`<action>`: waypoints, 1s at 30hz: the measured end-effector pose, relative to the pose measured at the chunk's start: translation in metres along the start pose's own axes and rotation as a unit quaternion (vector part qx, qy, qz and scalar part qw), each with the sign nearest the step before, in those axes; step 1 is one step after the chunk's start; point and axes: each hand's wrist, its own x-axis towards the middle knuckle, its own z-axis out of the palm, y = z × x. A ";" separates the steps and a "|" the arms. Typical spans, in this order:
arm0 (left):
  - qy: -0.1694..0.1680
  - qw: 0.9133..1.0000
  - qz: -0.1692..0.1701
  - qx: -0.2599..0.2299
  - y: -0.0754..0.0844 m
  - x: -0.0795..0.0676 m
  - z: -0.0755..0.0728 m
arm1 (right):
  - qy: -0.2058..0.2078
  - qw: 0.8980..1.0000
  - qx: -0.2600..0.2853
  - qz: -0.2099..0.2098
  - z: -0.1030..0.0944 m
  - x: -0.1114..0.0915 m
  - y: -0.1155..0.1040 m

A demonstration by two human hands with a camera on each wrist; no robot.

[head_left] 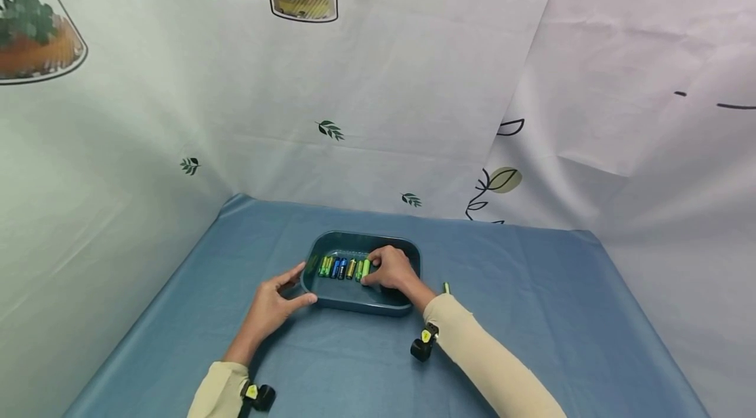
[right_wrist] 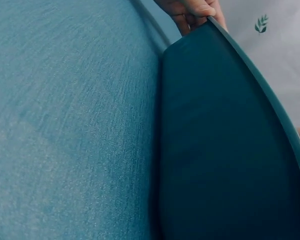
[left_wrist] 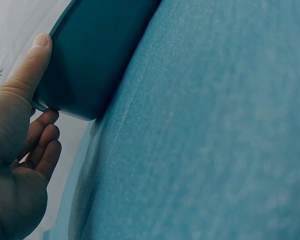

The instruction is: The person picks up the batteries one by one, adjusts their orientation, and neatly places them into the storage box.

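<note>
A dark teal tray (head_left: 366,305) holds a row of several batteries: green ones (head_left: 322,266) at the left, a blue pair (head_left: 338,268), a gold-and-black one (head_left: 351,268) and more green ones toward the right. My right hand (head_left: 392,268) reaches over the tray and pinches the light green battery (head_left: 365,268) at the row's right end, thumb at its near end and index finger at its far end. At the tray's left front corner my left hand (head_left: 274,308) grips the rim; in the left wrist view its thumb (left_wrist: 32,70) lies against the outer wall.
Another green battery (head_left: 446,287) lies on the blue tablecloth (head_left: 514,313) right of the tray, partly hidden by the right sleeve (head_left: 472,339). White patterned cloth (head_left: 378,162) hangs behind the table and along both sides. Each wrist carries a small black camera (head_left: 422,347).
</note>
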 end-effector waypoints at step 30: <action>-0.002 1.000 -0.006 0.003 -0.002 0.001 0.000 | -0.012 1.000 -0.002 -0.029 0.002 0.002 0.001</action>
